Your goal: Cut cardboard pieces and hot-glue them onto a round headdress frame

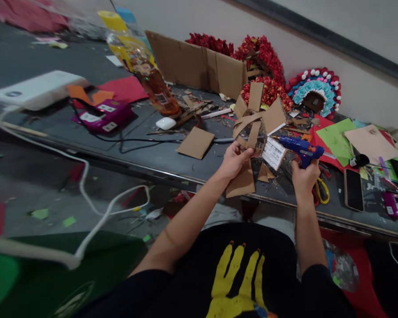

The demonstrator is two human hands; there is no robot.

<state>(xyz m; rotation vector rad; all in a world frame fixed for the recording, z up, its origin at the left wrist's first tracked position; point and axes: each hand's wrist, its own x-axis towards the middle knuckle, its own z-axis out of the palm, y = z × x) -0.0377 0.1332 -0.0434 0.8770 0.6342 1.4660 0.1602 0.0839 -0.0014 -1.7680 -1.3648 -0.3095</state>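
Note:
My left hand (236,160) grips the lower edge of a cardboard frame (254,128), built of bent strips with square cardboard flaps sticking out around it. In my right hand (305,174) is a blue glue gun (300,146), its nozzle pointing left at the frame's right side, close to a flap with white printed paper (273,153). Whether the nozzle touches the cardboard I cannot tell. Below my left hand a brown cardboard piece (241,182) lies at the table edge, and a loose cardboard square (195,142) rests to the left.
A tilted-looking drink bottle (159,90), a purple power strip (104,115) and a white router-like box (40,88) stand left. Red flower-covered pieces (263,57) lean by the wall. Yellow-handled scissors (323,191) and a phone (353,189) lie right. A black cable (146,140) crosses the table.

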